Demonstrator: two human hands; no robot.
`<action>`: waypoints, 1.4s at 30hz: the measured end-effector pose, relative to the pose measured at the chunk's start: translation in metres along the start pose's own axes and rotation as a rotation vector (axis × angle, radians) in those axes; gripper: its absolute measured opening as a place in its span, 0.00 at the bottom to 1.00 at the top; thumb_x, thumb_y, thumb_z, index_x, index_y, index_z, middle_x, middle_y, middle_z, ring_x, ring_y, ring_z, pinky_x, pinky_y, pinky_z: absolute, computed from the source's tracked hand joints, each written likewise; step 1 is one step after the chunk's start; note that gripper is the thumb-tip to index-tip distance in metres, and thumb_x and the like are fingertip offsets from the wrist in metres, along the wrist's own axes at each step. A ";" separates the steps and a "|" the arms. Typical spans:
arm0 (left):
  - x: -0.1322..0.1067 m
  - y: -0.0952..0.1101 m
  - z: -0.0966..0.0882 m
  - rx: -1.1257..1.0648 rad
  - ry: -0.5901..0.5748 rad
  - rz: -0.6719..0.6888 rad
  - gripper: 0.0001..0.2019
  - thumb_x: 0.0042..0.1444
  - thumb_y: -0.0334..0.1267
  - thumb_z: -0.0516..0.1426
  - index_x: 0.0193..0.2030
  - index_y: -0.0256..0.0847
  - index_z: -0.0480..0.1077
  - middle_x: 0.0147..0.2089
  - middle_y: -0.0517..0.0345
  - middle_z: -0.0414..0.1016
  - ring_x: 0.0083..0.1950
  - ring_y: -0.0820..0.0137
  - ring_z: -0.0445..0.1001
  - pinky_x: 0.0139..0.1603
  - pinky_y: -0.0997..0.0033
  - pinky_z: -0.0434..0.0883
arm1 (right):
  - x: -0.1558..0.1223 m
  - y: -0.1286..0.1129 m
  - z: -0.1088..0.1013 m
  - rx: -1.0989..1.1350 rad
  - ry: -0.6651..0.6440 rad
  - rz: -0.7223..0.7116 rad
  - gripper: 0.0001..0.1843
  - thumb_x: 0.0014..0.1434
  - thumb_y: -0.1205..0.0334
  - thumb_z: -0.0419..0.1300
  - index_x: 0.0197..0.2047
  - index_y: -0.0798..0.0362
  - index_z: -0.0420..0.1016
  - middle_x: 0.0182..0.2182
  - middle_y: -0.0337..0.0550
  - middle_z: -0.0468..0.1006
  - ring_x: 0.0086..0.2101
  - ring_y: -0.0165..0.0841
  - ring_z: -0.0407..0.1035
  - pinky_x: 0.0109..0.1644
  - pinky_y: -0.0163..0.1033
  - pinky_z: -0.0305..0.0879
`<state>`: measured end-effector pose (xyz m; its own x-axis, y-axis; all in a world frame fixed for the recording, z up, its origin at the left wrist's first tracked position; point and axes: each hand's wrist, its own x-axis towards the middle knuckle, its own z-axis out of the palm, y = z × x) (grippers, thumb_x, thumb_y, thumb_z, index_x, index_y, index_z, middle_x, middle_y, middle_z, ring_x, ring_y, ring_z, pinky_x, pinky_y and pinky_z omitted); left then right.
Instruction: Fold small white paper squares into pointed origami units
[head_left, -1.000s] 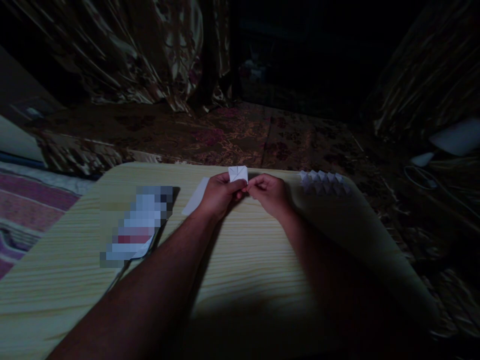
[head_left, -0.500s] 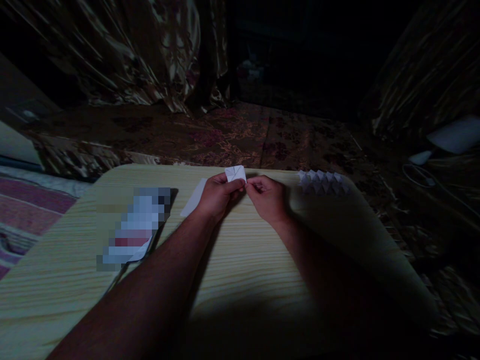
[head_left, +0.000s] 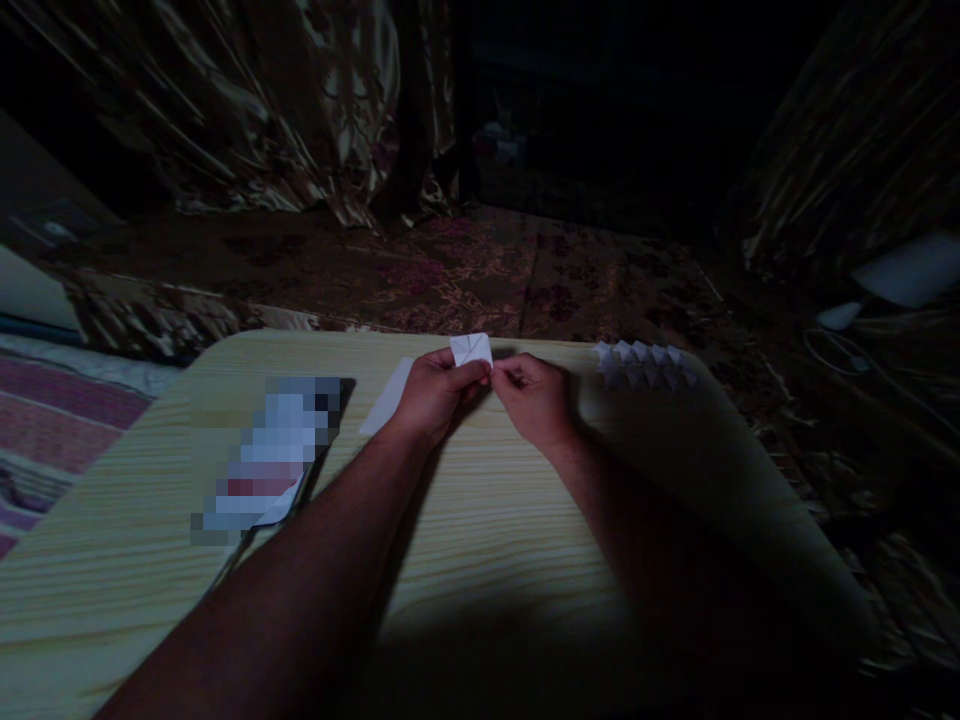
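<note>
A small square of folded white paper [head_left: 471, 348] with crease lines is held up near the table's far edge. My left hand [head_left: 439, 390] grips it, thumb on the near side and fingers behind. My right hand [head_left: 532, 395] pinches the paper's lower right corner between thumb and forefinger; the other fingers are curled. Under and left of my left hand lies a white sheet of paper [head_left: 386, 397], partly covered by the hand. Off to the right, several folded paper stars [head_left: 649, 366] stand in two rows.
A phone-like object [head_left: 274, 450], blurred out by large pixels, lies on the left of the wooden table [head_left: 480, 530]. Beyond the far edge is a ledge with a patterned cloth [head_left: 420, 265] and curtains [head_left: 337, 100]. A white lamp-like thing [head_left: 911, 270] with a cable is at the right.
Almost nothing differs. Both hands keep their hold on the folded paper, and the view has shifted very slightly.
</note>
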<state>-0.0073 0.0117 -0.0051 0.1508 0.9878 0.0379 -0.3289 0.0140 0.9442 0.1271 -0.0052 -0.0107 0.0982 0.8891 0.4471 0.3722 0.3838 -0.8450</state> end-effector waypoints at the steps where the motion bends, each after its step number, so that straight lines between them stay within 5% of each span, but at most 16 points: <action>1: 0.000 0.000 0.000 -0.001 0.001 0.000 0.07 0.42 0.35 0.64 0.26 0.34 0.70 0.23 0.59 0.70 0.20 0.80 0.61 0.21 0.77 0.55 | 0.000 0.000 0.000 -0.002 -0.002 -0.003 0.08 0.54 0.57 0.58 0.31 0.49 0.77 0.28 0.39 0.79 0.29 0.32 0.72 0.35 0.36 0.67; 14: -0.001 -0.001 0.001 0.064 0.016 0.011 0.08 0.43 0.37 0.63 0.25 0.34 0.69 0.21 0.60 0.69 0.19 0.80 0.60 0.19 0.77 0.53 | 0.000 -0.001 -0.004 -0.133 -0.002 -0.135 0.09 0.56 0.58 0.57 0.29 0.48 0.76 0.28 0.41 0.79 0.30 0.31 0.70 0.38 0.36 0.65; 26: -0.004 0.001 0.006 0.137 -0.020 -0.009 0.06 0.43 0.34 0.61 0.24 0.35 0.67 0.20 0.63 0.64 0.18 0.81 0.56 0.18 0.77 0.48 | 0.012 0.000 -0.009 0.341 -0.143 0.275 0.08 0.48 0.58 0.61 0.30 0.55 0.74 0.19 0.36 0.73 0.21 0.27 0.66 0.26 0.32 0.63; 42: -0.005 -0.001 0.003 0.243 -0.057 -0.030 0.08 0.44 0.38 0.62 0.29 0.35 0.70 0.21 0.62 0.65 0.19 0.80 0.57 0.19 0.77 0.50 | 0.013 0.002 -0.010 0.266 -0.129 0.226 0.05 0.47 0.63 0.58 0.24 0.54 0.69 0.14 0.32 0.66 0.17 0.24 0.58 0.20 0.30 0.52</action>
<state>-0.0049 0.0067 -0.0056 0.2113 0.9772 0.0208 -0.0907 -0.0016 0.9959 0.1381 0.0044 -0.0042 0.0272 0.9764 0.2143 0.1001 0.2106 -0.9724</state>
